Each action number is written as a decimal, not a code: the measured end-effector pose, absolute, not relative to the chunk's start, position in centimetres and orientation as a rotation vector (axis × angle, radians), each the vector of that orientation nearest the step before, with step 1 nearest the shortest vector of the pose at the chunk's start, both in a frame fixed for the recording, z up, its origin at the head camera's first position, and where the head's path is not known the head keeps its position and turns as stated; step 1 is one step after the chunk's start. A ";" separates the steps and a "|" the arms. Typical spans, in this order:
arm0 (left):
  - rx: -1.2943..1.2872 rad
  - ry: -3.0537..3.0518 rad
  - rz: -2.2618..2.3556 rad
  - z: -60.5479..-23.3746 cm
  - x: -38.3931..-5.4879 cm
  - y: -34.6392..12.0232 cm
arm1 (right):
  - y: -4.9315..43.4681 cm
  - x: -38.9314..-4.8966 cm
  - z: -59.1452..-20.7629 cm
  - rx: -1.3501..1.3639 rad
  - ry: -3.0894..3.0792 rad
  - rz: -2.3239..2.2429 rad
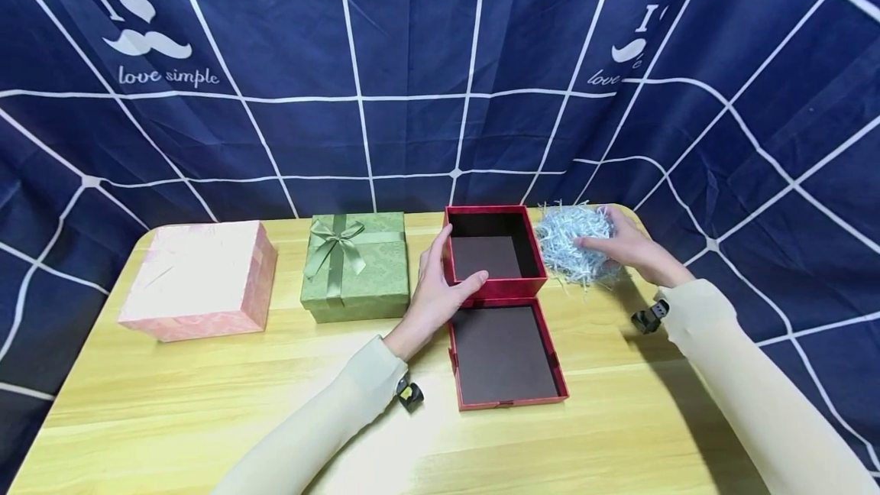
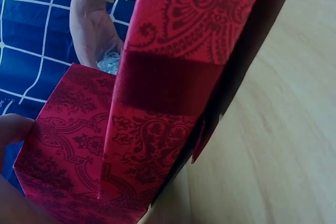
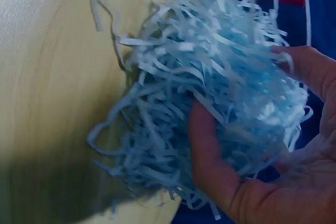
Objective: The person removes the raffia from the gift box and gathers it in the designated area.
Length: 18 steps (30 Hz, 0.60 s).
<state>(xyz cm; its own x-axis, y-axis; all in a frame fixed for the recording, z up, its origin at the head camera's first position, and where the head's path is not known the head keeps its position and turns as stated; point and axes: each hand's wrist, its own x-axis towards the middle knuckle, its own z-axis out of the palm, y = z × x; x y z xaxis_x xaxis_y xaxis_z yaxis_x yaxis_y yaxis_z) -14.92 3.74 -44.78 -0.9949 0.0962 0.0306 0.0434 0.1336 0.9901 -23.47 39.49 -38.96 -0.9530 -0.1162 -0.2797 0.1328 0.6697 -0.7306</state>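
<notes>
A red gift box (image 1: pixel 490 289) with a dark inside stands uncovered, its patterned side (image 2: pixel 73 129) showing in the left wrist view. My left hand (image 1: pixel 435 292) holds this box at its near left corner, thumb at the front rim and fingers along the left side. Directly in front of it lies the box's red lid (image 1: pixel 509 357), inside up. To the right of the box is a fluffy heap of pale blue shredded paper (image 1: pixel 574 243). My right hand (image 1: pixel 629 243) grips the heap from its right side, thumb (image 3: pixel 207 150) and fingers sunk into the strands.
A green gift box (image 1: pixel 371 270) with a ribbon bow sits left of the red box. Farther left is a pink box (image 1: pixel 199 273). All rest on a wooden table (image 1: pixel 227 396), with a blue checked curtain (image 1: pixel 412 59) behind and at the sides.
</notes>
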 end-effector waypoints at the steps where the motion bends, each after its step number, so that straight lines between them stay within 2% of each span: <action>1: 0.147 2.339 2.037 -44.8 -14.9 3.7 | 39.4 -23.3 -38.7 0.010 2.582 -1.165; 18: 0.184 2.383 2.037 -43.9 -13.6 3.2 | 39.6 -21.2 -37.3 -0.059 2.789 -0.873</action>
<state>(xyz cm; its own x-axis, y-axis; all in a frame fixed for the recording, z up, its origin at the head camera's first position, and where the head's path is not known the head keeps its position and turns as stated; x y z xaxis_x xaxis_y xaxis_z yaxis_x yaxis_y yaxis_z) -13.55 3.24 -43.86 -0.9931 0.0900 0.0752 0.0883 0.1515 0.9845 -21.19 39.56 -37.33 -0.9755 -0.1030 -0.1946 0.0264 0.8229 -0.5676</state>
